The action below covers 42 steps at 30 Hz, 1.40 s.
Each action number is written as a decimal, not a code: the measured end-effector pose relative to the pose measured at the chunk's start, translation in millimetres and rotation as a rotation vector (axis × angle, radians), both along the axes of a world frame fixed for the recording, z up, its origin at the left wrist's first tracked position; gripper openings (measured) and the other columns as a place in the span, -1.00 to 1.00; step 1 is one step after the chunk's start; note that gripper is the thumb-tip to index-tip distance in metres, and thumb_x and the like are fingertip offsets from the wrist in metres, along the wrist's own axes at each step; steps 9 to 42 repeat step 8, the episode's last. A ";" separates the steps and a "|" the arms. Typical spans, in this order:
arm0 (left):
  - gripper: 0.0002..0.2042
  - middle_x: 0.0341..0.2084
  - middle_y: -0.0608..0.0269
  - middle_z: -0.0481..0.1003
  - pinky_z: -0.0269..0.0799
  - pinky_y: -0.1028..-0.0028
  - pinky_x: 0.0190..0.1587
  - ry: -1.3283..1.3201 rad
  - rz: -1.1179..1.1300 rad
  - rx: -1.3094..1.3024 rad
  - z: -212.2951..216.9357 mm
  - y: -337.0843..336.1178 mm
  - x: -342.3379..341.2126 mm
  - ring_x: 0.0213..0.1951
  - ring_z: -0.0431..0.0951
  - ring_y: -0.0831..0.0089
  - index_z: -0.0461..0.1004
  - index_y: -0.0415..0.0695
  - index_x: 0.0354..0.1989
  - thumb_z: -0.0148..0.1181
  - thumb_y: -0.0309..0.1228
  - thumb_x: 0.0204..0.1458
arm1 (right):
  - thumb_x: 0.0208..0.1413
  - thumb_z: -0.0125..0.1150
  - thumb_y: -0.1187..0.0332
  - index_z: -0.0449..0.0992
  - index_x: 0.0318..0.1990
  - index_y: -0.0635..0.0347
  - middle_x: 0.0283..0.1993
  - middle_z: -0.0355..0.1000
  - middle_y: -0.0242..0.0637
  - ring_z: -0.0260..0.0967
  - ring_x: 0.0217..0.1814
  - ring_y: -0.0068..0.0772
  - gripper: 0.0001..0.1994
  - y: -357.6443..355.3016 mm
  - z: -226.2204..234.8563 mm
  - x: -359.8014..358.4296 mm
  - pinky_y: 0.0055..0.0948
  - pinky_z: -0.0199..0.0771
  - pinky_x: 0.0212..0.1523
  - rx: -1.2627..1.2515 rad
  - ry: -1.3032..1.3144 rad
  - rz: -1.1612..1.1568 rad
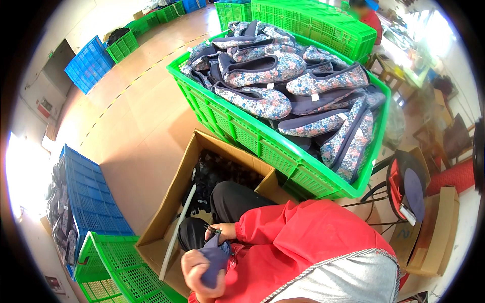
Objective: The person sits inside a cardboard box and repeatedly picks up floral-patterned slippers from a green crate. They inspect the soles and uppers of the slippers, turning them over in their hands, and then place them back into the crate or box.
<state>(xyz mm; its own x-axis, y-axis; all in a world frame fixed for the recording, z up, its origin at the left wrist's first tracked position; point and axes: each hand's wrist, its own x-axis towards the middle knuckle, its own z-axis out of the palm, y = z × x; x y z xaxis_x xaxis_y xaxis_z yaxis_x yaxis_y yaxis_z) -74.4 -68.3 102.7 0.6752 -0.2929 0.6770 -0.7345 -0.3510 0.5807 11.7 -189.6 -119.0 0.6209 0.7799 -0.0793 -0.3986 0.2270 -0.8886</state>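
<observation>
Low at my lap, my left hand [194, 272] is closed around a floral slipper with a dark navy sole [214, 265]. Just beyond it, my right hand [226, 231] bends its fingers over a small dark tool [211, 230], which looks like thread snips, close against the slipper's upper end. Part of the slipper is hidden by my fingers and the red sleeve. A cardboard box [169, 197] stands open before my knees, with dark material inside and a white rod [177, 232] across it. Beyond that, several floral slippers [265, 69] fill a green crate [237, 121].
Blue crates [98, 197] with dark shoes and a green crate [121, 257] stand at my left. Farther off are more blue [88, 63] and green crates [318, 28]. On the right are a stool [396, 187] and cardboard [434, 232]. A person in red [372, 22] sits at the back right.
</observation>
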 end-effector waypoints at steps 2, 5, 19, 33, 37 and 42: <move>-0.49 -0.38 0.11 0.36 0.36 0.21 -0.26 -0.020 -0.113 0.073 5.4 -14.9 4.0 -0.36 0.36 0.18 0.29 -0.12 -0.17 0.20 -0.63 -0.45 | 0.00 0.36 0.37 0.51 -0.12 0.11 -0.14 0.49 -0.45 0.39 -0.06 -0.59 -0.73 0.6 1.1 1.4 -0.49 0.40 0.02 -0.011 0.016 0.014; -0.48 -0.39 0.19 0.39 0.35 0.22 -0.32 -0.043 -0.193 0.102 9.9 -29.9 4.9 -0.39 0.39 0.21 0.37 -0.04 -0.17 0.37 -0.55 -0.44 | -0.01 0.42 0.36 0.49 -0.15 0.12 -0.19 0.48 -0.47 0.40 -0.11 -0.61 -0.72 1.7 2.1 -0.8 -0.52 0.41 -0.01 0.013 0.093 -0.004; -0.46 -0.38 0.20 0.39 0.35 0.22 -0.32 -0.037 -0.225 0.101 12.2 -37.6 7.4 -0.39 0.40 0.21 0.38 -0.02 -0.16 0.40 -0.54 -0.45 | 0.05 0.39 0.29 0.50 -0.14 0.11 -0.16 0.47 -0.49 0.38 -0.08 -0.64 -0.74 4.2 -20.8 6.0 -0.54 0.38 0.03 0.068 0.066 0.050; -0.46 -0.38 0.20 0.39 0.35 0.22 -0.32 -0.037 -0.225 0.101 12.2 -37.6 7.4 -0.39 0.40 0.21 0.38 -0.02 -0.16 0.40 -0.54 -0.45 | 0.05 0.39 0.29 0.50 -0.14 0.11 -0.16 0.47 -0.49 0.38 -0.08 -0.64 -0.74 4.2 -20.8 6.0 -0.54 0.38 0.03 0.068 0.066 0.050; -0.46 -0.38 0.20 0.39 0.35 0.22 -0.32 -0.037 -0.225 0.101 12.2 -37.6 7.4 -0.39 0.40 0.21 0.38 -0.02 -0.16 0.40 -0.54 -0.45 | 0.05 0.39 0.29 0.50 -0.14 0.11 -0.16 0.47 -0.49 0.38 -0.08 -0.64 -0.74 4.2 -20.8 6.0 -0.54 0.38 0.03 0.068 0.066 0.050; -0.46 -0.38 0.20 0.39 0.35 0.22 -0.32 -0.037 -0.225 0.101 12.2 -37.6 7.4 -0.39 0.40 0.21 0.38 -0.02 -0.16 0.40 -0.54 -0.45 | 0.05 0.39 0.29 0.50 -0.14 0.11 -0.16 0.47 -0.49 0.38 -0.08 -0.64 -0.74 4.2 -20.8 6.0 -0.54 0.38 0.03 0.068 0.066 0.050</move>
